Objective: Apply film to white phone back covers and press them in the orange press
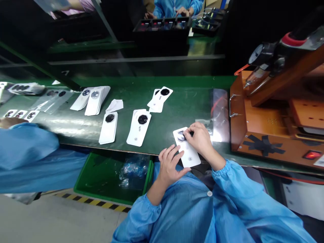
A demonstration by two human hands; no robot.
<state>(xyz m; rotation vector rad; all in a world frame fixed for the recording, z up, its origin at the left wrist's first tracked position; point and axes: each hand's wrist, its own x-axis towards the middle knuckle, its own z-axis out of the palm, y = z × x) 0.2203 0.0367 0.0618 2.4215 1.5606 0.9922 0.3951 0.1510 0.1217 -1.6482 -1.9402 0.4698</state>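
Observation:
A white phone back panel [189,157] lies at a slant on the green bench in front of me, with a shiny round camera area [181,136] near its top. Over that end, my right hand [199,138] pinches a small black piece [191,134], probably a camera lens cover; the fingers partly hide it. My left hand [170,165] has its fingers spread, with the tips at the panel's left edge. To the left is a stack of white panels [138,133] with black camera covers. Farther back, more panels [162,99] overlap.
An orange-brown press machine [268,125] with a gauge stands right. More panel stacks [95,101], a crumpled white cloth [115,105] and clear film [54,101] lie left. A green bin [101,179] sits below the bench edge. Co-workers' blue sleeves [27,145] show left and across.

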